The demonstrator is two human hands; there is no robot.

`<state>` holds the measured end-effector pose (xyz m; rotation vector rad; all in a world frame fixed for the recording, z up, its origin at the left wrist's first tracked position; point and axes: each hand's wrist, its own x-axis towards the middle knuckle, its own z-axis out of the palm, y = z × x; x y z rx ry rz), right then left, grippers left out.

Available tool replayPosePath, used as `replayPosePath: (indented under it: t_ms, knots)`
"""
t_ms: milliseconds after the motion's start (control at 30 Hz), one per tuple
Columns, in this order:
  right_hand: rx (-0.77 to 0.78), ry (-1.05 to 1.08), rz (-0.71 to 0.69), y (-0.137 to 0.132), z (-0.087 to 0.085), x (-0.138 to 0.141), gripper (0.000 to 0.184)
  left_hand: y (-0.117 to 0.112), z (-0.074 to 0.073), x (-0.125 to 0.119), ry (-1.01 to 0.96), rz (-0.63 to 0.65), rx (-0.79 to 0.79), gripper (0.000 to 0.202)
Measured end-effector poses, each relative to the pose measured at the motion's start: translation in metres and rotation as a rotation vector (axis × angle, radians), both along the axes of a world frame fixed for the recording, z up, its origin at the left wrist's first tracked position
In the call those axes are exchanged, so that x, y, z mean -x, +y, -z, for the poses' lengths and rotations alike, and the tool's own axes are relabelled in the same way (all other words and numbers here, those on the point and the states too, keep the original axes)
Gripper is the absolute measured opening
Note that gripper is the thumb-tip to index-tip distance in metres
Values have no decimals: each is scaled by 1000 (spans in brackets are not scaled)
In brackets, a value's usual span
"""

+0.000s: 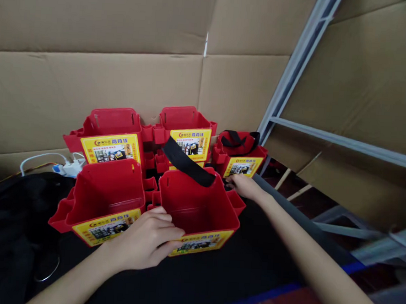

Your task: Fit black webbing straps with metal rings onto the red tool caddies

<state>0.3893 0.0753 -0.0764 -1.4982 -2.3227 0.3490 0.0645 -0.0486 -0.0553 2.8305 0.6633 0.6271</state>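
My left hand grips the front wall of the front right red plastic box, its fingers over the rim and its thumb by the yellow label. A black strap arches above this box and meets its back wall at the right. My right hand is closed just behind that wall, at the box's right side. A dark bit that looks like the strap's end shows at its fingertips, partly hidden. Touching my left hand's side is another open red box with side pockets and the same label.
Behind stand more red boxes, one at the back left, one at the back middle, and one with a black strap at the right. Black cloth and a white power plug lie left. A metal frame rises right, with cardboard behind.
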Motion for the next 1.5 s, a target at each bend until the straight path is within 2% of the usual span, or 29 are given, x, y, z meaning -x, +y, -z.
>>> replayPosePath:
  t_ms: [67,133,200,233,333,467,733,833,933,1067,1167,1267,1333,1400,1500]
  knots:
    - [-44,38,-73,-5,-14,9,30,-1,0,0,3,-4,-6,22]
    - [-102,95,-221,-8,-28,25,47,-1,-1,0,11,6,-10,22]
    - [-121,99,-319,-8,-36,41,44,-1,-2,0,7,18,-16,22]
    - [-110,74,-324,-6,-36,47,39,-2,-2,0,3,17,-20,22]
    - [-57,-44,-208,3,-23,49,28,-3,-2,1,-3,0,-25,22]
    - [-26,-213,8,7,2,31,16,-4,0,3,6,-11,-7,21]
    - [-40,-419,478,-8,25,4,24,-6,1,5,1,-22,14,20]
    - [-15,-441,559,-17,30,-6,24,-7,2,6,-7,-26,13,20]
    - [-42,-410,464,-24,25,-11,34,-5,2,6,-12,-12,-2,20]
    - [2,-345,214,-30,19,-5,48,1,0,0,25,-13,-31,21]
    - [96,-307,45,-38,30,2,56,7,-2,-7,73,-34,-108,22]
    - [66,-224,-84,-59,51,2,56,14,0,-14,101,-54,-211,23]
    - [-25,-154,-60,-80,64,-3,51,20,2,-20,101,-85,-258,24]
    - [-147,-91,39,-105,71,-11,39,27,5,-24,92,-127,-288,25]
    - [-312,-54,84,-138,68,-21,31,36,6,-29,90,-204,-289,24]
